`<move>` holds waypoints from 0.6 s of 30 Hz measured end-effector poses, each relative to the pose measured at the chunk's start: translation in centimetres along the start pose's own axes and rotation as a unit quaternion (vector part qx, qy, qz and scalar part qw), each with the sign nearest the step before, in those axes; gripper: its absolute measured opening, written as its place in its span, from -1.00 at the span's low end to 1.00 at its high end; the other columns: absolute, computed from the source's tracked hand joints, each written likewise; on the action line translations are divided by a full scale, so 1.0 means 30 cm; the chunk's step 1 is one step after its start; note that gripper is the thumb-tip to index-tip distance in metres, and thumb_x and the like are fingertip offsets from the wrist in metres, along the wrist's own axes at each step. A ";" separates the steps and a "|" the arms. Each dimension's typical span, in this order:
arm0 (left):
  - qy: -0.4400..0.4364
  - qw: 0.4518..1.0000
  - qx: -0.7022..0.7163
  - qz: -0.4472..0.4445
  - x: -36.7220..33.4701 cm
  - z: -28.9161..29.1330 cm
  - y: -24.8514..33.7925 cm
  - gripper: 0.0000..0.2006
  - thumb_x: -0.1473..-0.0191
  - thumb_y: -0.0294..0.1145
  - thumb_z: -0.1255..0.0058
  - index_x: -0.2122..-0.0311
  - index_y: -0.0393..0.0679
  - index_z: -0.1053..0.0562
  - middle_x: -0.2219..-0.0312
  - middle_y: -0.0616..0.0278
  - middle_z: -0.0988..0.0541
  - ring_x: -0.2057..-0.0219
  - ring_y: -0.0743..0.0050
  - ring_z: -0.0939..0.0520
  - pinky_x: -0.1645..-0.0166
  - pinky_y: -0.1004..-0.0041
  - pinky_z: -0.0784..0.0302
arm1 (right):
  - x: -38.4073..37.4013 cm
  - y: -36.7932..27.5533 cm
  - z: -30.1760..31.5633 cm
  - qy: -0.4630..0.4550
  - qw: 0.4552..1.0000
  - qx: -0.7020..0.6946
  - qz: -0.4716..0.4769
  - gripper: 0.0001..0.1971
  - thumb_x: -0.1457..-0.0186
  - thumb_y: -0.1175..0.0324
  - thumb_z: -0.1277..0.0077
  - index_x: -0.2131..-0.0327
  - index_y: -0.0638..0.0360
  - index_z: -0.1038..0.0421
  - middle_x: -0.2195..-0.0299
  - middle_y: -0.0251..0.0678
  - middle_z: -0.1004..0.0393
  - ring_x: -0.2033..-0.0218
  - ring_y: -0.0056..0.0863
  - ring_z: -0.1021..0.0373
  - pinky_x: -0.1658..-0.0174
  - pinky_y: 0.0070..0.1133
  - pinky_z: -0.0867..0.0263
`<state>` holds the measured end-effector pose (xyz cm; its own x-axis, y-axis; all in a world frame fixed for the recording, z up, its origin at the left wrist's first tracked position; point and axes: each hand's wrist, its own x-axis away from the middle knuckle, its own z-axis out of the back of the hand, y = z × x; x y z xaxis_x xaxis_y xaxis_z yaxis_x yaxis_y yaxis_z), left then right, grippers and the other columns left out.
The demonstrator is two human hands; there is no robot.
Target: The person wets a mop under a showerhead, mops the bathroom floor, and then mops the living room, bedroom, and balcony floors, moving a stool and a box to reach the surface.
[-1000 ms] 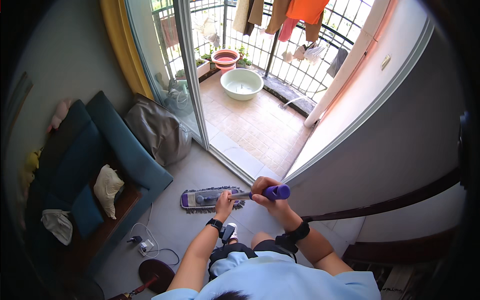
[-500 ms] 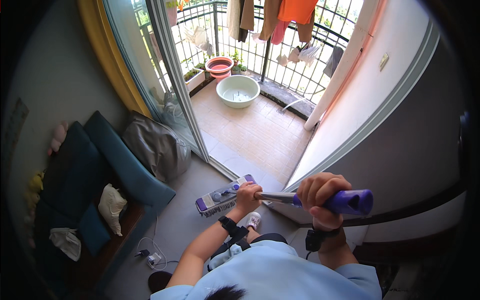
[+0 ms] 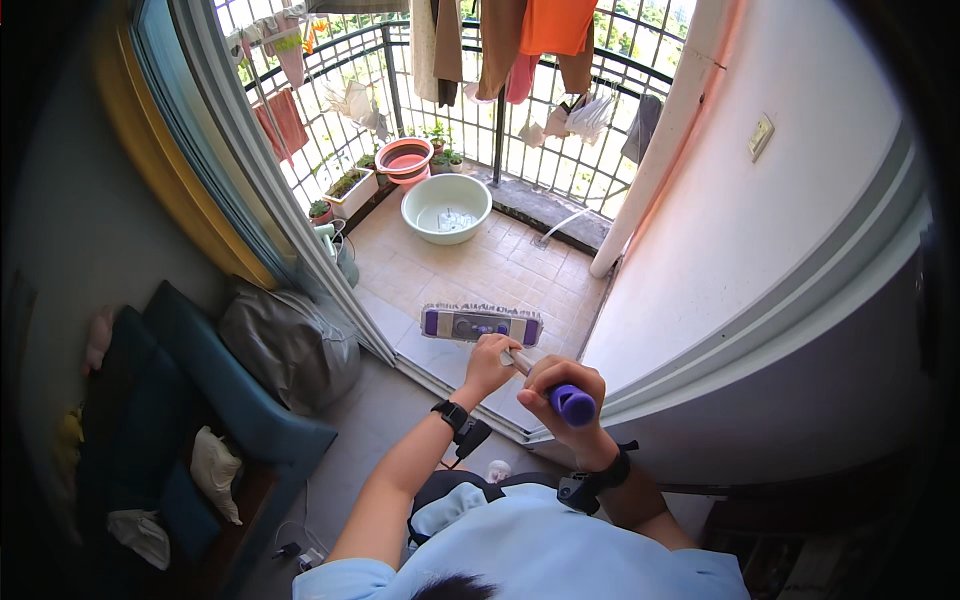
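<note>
A flat mop (image 3: 482, 325) with a grey and purple head and a fringed pad is in front of me, its head over the balcony floor just past the door track. My left hand (image 3: 491, 364) is closed round the lower part of its metal pole. Higher up, my right hand (image 3: 566, 390) grips the pole just below the purple handle end (image 3: 573, 405), which points up toward me. Both wrists carry black straps with small devices.
A pale green basin (image 3: 447, 209) and a pink basin (image 3: 404, 160) stand on the balcony beside potted plants (image 3: 350, 187). Laundry (image 3: 553, 30) hangs by the railing. The sliding door frame (image 3: 300, 200), a covered grey bag (image 3: 290, 345) and a blue sofa (image 3: 240, 375) are at left; a white wall (image 3: 790, 210) is at right.
The mop head has moved forward over the door track onto the balcony and turned level. My right hand and the handle end have swung left, closer to my left hand.
</note>
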<state>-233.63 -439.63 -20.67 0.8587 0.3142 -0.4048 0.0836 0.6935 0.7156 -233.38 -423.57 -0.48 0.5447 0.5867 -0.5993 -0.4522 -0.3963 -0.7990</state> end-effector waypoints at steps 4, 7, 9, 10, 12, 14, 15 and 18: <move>-0.075 0.997 0.027 -0.019 -0.066 -0.086 -0.078 -0.60 0.19 -0.32 -0.07 0.15 -0.17 -0.41 0.19 0.07 -0.46 0.08 0.07 -0.38 -0.05 0.29 -0.24 | 0.010 0.251 0.024 0.106 0.983 0.085 -0.125 -0.85 0.10 0.51 -0.15 0.56 0.22 -0.34 0.60 -0.39 -0.38 0.56 -0.66 -0.24 0.44 -0.70 -0.18; -0.080 0.996 0.047 -0.002 -0.114 -0.178 -0.207 -0.61 0.11 -0.33 0.01 0.12 -0.21 -0.37 0.16 0.05 -0.45 0.07 0.04 -0.39 -0.06 0.28 -0.23 | -0.017 0.397 0.013 0.125 0.974 0.120 -0.149 -0.83 0.12 0.50 -0.17 0.57 0.21 -0.33 0.61 -0.41 -0.37 0.54 -0.66 -0.26 0.41 -0.69 -0.20; -0.123 0.985 0.118 0.030 -0.179 -0.184 -0.257 -0.68 0.12 -0.36 0.00 0.18 -0.20 -0.39 0.19 0.04 -0.46 0.09 0.09 -0.41 -0.03 0.31 -0.26 | -0.062 0.458 0.021 0.143 0.972 0.107 -0.151 -0.82 0.11 0.52 -0.15 0.60 0.21 -0.30 0.62 -0.39 -0.37 0.55 -0.64 -0.27 0.42 -0.68 -0.21; -0.133 0.983 0.123 0.025 -0.222 -0.190 -0.278 -0.68 0.12 -0.36 0.00 0.18 -0.20 -0.39 0.19 0.04 -0.46 0.09 0.09 -0.41 -0.03 0.31 -0.26 | -0.098 0.483 0.024 0.153 0.970 0.113 -0.154 -0.82 0.11 0.52 -0.15 0.60 0.21 -0.30 0.62 -0.39 -0.37 0.55 -0.64 -0.27 0.42 -0.68 -0.21; -0.103 0.975 0.188 -0.056 -0.313 -0.207 -0.318 -0.74 0.22 -0.44 -0.10 0.31 -0.18 -0.42 0.29 0.12 -0.50 0.17 0.12 -0.47 0.05 0.33 -0.31 | -0.179 0.537 0.022 0.158 0.982 0.053 -0.093 -0.80 0.11 0.54 -0.13 0.64 0.21 -0.27 0.64 -0.35 -0.36 0.57 -0.61 -0.28 0.43 -0.67 -0.21; -0.175 0.953 0.249 0.017 -0.407 -0.194 -0.365 -0.79 0.23 -0.44 -0.10 0.38 -0.18 -0.42 0.38 0.11 -0.50 0.26 0.14 -0.50 0.15 0.33 -0.35 | -0.294 0.581 0.012 0.177 0.980 0.047 -0.076 -0.79 0.13 0.55 -0.12 0.66 0.21 -0.26 0.66 -0.34 -0.35 0.59 -0.60 -0.28 0.45 -0.66 -0.21; -0.236 0.920 0.299 0.095 -0.458 -0.186 -0.394 -0.83 0.24 -0.43 -0.09 0.45 -0.17 -0.41 0.48 0.10 -0.50 0.36 0.16 -0.53 0.25 0.32 -0.40 | -0.348 0.601 0.006 0.187 0.980 0.034 -0.059 -0.78 0.14 0.55 -0.11 0.68 0.22 -0.25 0.67 -0.32 -0.35 0.61 -0.58 -0.27 0.47 -0.65 -0.22; -0.283 0.937 0.205 -0.014 -0.608 -0.179 -0.539 -0.86 0.32 -0.37 -0.05 0.60 -0.17 -0.38 0.63 -0.01 -0.43 0.53 0.00 -0.49 0.46 0.24 -0.35 | -0.487 0.640 -0.026 0.167 0.977 0.069 -0.113 -0.80 0.21 0.55 -0.12 0.69 0.20 -0.26 0.70 -0.34 -0.33 0.66 -0.56 -0.25 0.50 -0.62 -0.20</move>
<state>-253.36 -453.08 -27.93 0.9741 -0.1750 -0.1432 0.1977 0.3515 0.9151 -249.49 -440.32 -7.11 0.8312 0.3763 -0.4093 -0.3716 -0.1715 -0.9124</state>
